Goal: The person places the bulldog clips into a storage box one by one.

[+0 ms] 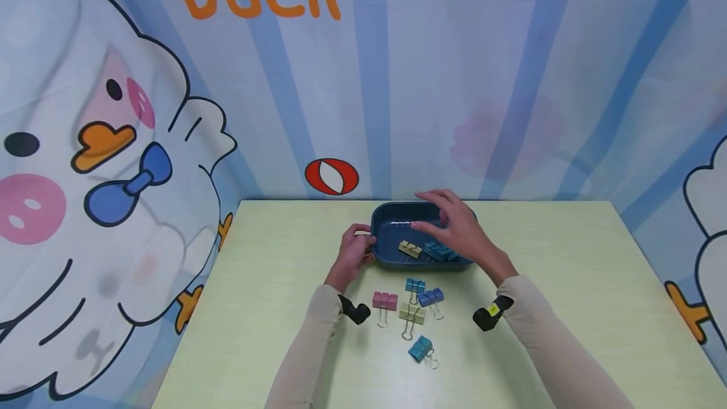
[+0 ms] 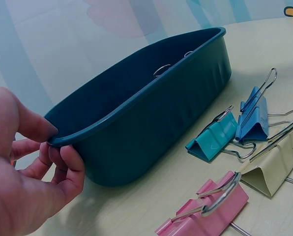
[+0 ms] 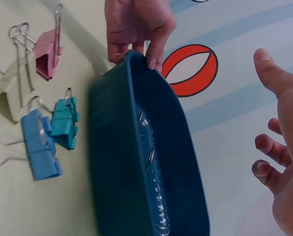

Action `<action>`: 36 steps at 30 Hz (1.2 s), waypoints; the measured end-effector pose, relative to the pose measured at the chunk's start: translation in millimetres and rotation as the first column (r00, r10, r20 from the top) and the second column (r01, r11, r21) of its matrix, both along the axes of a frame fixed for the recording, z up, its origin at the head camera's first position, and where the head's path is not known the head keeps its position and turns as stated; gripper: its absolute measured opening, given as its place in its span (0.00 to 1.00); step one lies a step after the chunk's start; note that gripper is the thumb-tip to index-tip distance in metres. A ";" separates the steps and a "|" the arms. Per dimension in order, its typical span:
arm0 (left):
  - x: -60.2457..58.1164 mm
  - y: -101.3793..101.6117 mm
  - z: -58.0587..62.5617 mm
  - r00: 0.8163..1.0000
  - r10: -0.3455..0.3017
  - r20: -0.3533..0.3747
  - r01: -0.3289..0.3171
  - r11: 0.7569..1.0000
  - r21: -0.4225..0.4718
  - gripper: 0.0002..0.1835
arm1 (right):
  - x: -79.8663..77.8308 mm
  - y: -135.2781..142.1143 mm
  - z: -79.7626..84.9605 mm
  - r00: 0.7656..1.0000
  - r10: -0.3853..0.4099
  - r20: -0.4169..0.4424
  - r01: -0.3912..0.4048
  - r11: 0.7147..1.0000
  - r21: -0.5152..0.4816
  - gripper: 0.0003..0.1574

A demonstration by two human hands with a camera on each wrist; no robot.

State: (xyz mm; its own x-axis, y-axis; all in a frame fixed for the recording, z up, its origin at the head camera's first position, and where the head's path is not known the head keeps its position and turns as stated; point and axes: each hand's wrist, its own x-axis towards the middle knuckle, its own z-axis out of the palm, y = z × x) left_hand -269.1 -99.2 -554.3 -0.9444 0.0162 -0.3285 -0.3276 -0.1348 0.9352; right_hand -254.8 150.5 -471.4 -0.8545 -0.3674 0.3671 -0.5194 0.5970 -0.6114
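A dark blue plastic bin (image 1: pixel 420 266) stands near the back of the table. Its left end is pinched at the rim between the thumb and fingers of my left hand (image 1: pixel 351 252); the left wrist view shows this hand (image 2: pixel 36 169) close up. My right hand (image 1: pixel 457 225) hovers over the bin's right side, fingers spread and nothing held. Inside the bin lie a yellow binder clip (image 1: pixel 410 248) and some teal binder clips (image 1: pixel 437 251), partly hidden by the right hand. In the right wrist view the right hand (image 3: pixel 290 113) is apart from the bin (image 3: pixel 114 147).
In front of the bin lie several binder clips: a pink one (image 1: pixel 385 300), a cream one (image 1: pixel 412 313), a blue one (image 1: pixel 430 296), a teal one (image 1: pixel 415 284) and a nearer teal one (image 1: pixel 421 348). A printed curtain (image 1: pixel 420 81) hangs behind the table's back edge.
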 end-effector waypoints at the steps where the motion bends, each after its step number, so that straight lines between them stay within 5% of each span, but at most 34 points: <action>1: -0.2 0.0 -0.4 1.000 0.001 0.001 -0.001 1.000 0.001 0.18 | 2.6 1.7 -0.7 1.000 0.004 0.003 -0.004 1.000 -0.004 0.40; 16: 0.5 -0.6 0.9 1.000 0.000 -0.003 0.000 1.000 -0.005 0.17 | 57.6 13.1 -41.3 0.992 0.122 -0.022 -0.123 0.992 -0.029 0.32; 23: -1.0 0.0 -1.9 1.000 -0.001 -0.006 0.001 1.000 0.004 0.16 | 81.3 17.3 -68.3 0.983 0.168 0.073 -0.168 0.986 -0.016 0.32; 36: -0.1 0.2 -0.3 1.000 0.001 -0.002 -0.001 1.000 0.008 0.17 | 83.3 36.7 -125.4 0.984 0.092 0.154 -0.106 0.991 0.084 0.25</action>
